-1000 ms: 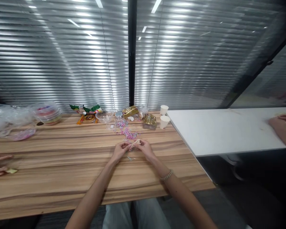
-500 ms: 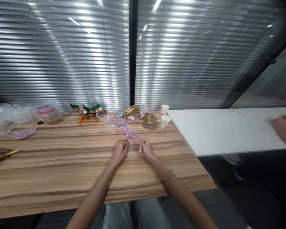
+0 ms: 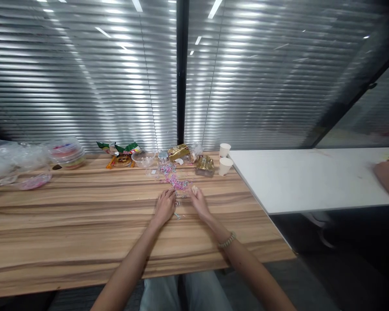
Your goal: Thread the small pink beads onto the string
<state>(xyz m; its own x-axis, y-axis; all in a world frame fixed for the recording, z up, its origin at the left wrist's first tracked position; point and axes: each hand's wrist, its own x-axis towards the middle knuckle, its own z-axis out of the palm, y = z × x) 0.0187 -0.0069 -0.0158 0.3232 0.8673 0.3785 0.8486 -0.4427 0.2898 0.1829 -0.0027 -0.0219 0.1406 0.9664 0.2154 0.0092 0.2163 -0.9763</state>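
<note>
My left hand (image 3: 166,205) rests on the wooden table (image 3: 84,233), its fingers bent together beside a few small pieces; whatever may be in them is too small to tell. Across a narrow gap, my right hand (image 3: 198,201) is closed in a pinch around a small pale object (image 3: 195,189) that I cannot make out. Just beyond both hands lies a loose pile of pink and multicoloured beads (image 3: 179,183). A thin greenish strand (image 3: 177,215) lies between my wrists. More beads sit around a small clear jar (image 3: 163,157).
Gold packets (image 3: 205,165), two paper cups (image 3: 225,166), a clear bowl (image 3: 143,159) and snack wrappers (image 3: 120,160) line the back. Stacked tubs (image 3: 66,154) stand left. A white table (image 3: 311,181) adjoins at right, with another person's arm (image 3: 387,178).
My right hand has turned slightly, and the pale object now shows above its fingers instead of beside them. The other person's hand with a yellow-green stick at the left has left the view.
</note>
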